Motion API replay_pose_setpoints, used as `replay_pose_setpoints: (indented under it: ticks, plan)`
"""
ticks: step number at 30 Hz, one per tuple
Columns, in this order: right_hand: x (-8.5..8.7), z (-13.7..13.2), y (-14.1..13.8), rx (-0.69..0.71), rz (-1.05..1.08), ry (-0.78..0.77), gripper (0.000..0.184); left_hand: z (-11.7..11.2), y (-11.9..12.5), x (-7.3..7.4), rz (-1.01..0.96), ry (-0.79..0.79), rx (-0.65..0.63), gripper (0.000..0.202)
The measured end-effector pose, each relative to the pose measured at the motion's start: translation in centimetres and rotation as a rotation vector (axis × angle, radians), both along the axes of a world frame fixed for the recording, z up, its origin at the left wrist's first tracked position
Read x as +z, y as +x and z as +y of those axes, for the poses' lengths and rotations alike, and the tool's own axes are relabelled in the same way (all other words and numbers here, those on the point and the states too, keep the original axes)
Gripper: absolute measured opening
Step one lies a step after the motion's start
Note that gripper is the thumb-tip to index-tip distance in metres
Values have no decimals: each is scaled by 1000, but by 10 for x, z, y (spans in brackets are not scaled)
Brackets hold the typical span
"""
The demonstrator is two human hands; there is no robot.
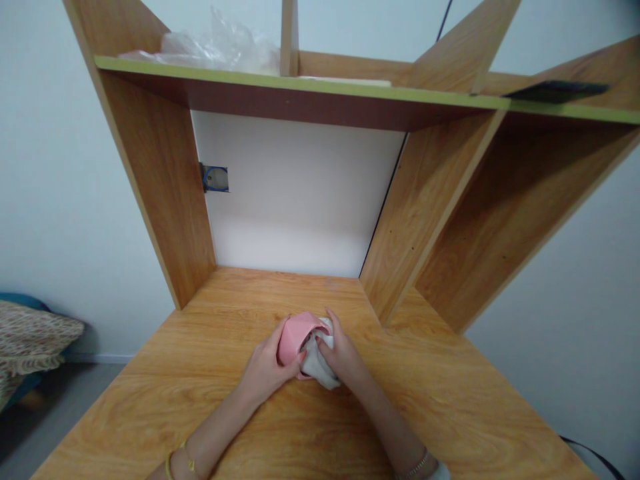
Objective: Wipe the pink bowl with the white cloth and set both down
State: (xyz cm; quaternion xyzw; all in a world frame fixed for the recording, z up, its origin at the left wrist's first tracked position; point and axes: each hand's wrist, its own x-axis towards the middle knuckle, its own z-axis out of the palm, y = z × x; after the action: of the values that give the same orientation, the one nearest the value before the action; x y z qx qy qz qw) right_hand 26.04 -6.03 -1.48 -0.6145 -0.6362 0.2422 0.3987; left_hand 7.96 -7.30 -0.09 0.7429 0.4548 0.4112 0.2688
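Observation:
Over the desk top, a pink faceted hollow container [299, 333] lies tilted with its opening toward the right. My left hand [267, 363] is closed around its left side, thumb at the front near the rim. A white cloth [319, 363] is bunched at the opening, part of it tucked inside and part hanging below. My right hand [343, 353] grips this cloth against the rim, with the thumb pressing into it. The inside of the container is mostly hidden by cloth and fingers. Its exact kind cannot be told.
The wooden desk top [200, 393] spreads around both hands. Behind it stands a shelf unit with a wooden divider [425, 200] and an upper shelf [300, 83] holding a clear plastic bag [220, 50] and a dark flat object [557, 91]. A wall socket box [216, 179] shows at the back left.

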Motion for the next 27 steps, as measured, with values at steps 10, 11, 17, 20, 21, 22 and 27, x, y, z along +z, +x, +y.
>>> replay_pose_setpoints:
  ticks: [10,11,17,20,21,22,27]
  plan:
    - [-2,4,-8,-57,297,154,67,-1,8,-2,-232,-98,-89,70]
    - [-2,4,-9,-36,313,155,69,-2,9,-1,-230,-108,-98,68]
    - [3,0,-7,-117,76,109,70,-5,5,9,-129,-77,-15,60]
    - [15,-5,-3,-234,-223,74,69,-6,2,12,-32,-29,-2,57]
    - [18,-6,-1,-255,-309,76,70,-6,2,13,-11,-21,-1,56]
    - [21,-8,0,-265,-376,86,71,-7,2,13,6,-17,3,56]
    - [25,-10,1,-227,-451,162,74,-6,4,9,44,-28,26,53]
